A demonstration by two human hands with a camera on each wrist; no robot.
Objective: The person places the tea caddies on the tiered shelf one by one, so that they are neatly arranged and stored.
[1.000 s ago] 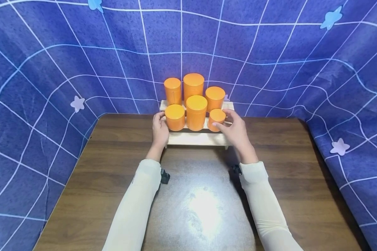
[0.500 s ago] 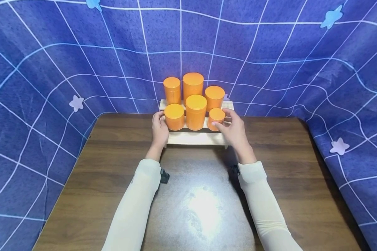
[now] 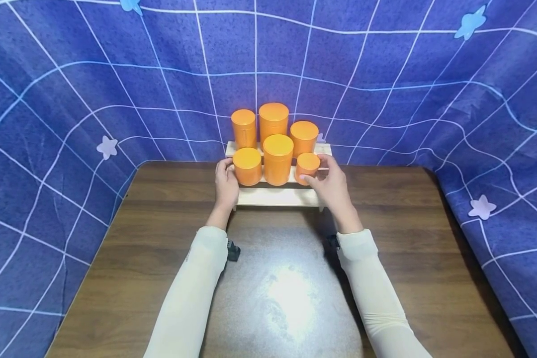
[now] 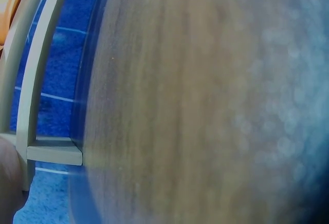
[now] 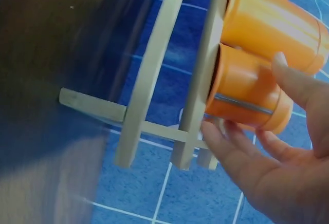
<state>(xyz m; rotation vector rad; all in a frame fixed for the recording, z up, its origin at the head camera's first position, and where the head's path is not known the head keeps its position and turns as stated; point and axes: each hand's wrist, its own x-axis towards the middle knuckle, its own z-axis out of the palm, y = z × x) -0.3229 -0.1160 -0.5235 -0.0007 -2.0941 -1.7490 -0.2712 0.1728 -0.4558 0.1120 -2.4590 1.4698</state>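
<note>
Several orange lidded canisters stand in two rows on a stepped wooden rack [image 3: 277, 197], in the head view. At the rack's left end my left hand [image 3: 226, 186] curls its fingers round the wood, close beside a short wide canister [image 3: 247, 167]. In the left wrist view only a bit of that hand [image 4: 9, 175] shows, against a slat's end. My right hand [image 3: 333, 186] pinches the smallest canister [image 3: 307, 164], thumb in front and fingers behind. The right wrist view shows this canister [image 5: 244, 88] upright against the slat, with a seam down its side. A tall canister [image 3: 278, 161] stands between them.
Three more canisters, a slim one [image 3: 243, 130], a tall one [image 3: 274, 122] and a shorter one [image 3: 304, 138], occupy the upper step. A blue gridded curtain [image 3: 268, 54] hangs close behind the rack. The brown wooden table [image 3: 170, 223] carries a bright glare in front.
The whole head view shifts very slightly left and up. The hands keep their places at the rack, and the canisters show no clear movement on it.
</note>
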